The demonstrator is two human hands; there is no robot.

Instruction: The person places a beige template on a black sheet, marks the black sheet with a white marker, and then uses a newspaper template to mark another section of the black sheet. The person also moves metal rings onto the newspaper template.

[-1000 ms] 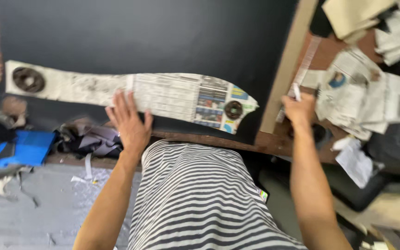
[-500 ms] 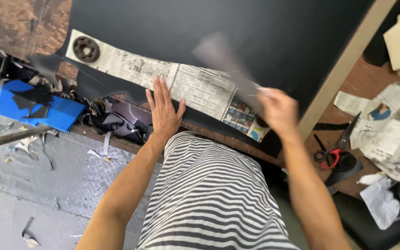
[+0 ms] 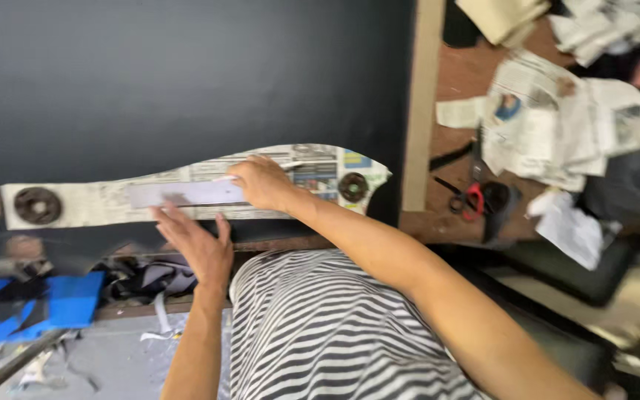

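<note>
Bench: brown wooden top (image 3: pixel 457 81).
Directly on it: black sheet (image 3: pixel 187 74), wooden strip (image 3: pixel 420 104), scissors (image 3: pixel 468 196), newspapers (image 3: pixel 557 126).
On sheet: newspaper template (image 3: pixel 187 194).

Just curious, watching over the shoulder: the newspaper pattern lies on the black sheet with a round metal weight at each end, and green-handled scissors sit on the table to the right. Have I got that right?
Nearly. The head view shows the scissors have red handles, not green. The rest holds: the newspaper pattern lies on the black sheet with a round metal weight at each end.
</note>
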